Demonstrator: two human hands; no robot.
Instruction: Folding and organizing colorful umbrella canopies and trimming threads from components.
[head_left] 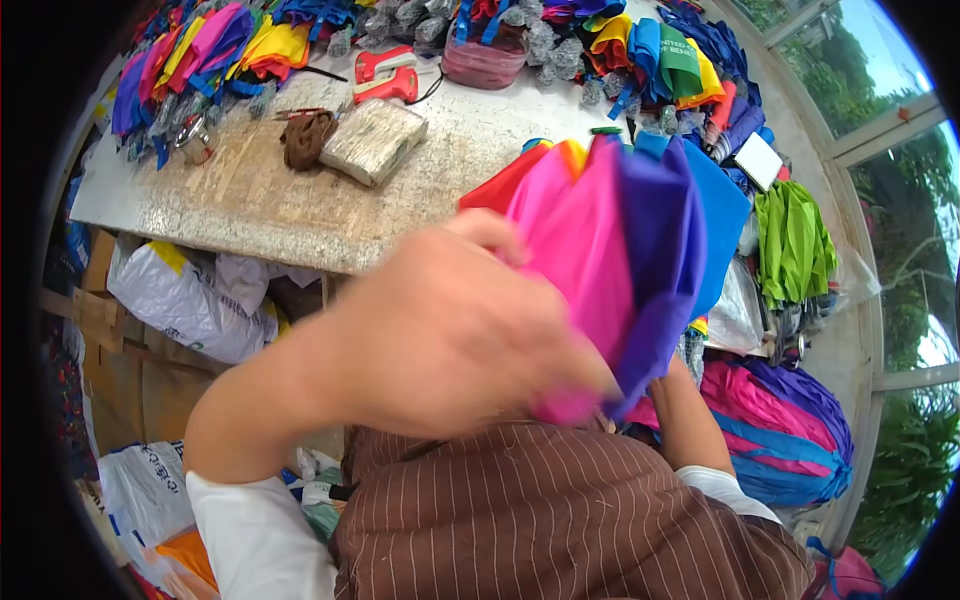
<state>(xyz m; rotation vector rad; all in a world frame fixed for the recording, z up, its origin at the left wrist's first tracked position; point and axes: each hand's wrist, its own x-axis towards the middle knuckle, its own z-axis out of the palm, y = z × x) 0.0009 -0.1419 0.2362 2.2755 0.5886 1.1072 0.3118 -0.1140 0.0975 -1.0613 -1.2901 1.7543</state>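
Observation:
A rainbow-coloured umbrella (580, 220) is in front of my apron, its loose panels red, yellow, pink, purple and blue. My left hand (470, 320) is blurred by motion across its near side. The fingers are curled closed on the edge of the pink cloth, close to the purple panel. My right hand is behind the umbrella; only the wrist and forearm (690, 410) show, and its fingers are hidden. The umbrella's handle and tip cannot be made out.
A worn white table (250, 180) carries red-and-white handheld tools (385, 78), a wrapped block (375, 140), a brown cloth (308, 138) and a metal cup (193, 138). Heaps of folded umbrellas (200, 50) line its far edge. A green umbrella (792, 245) lies at right, near windows.

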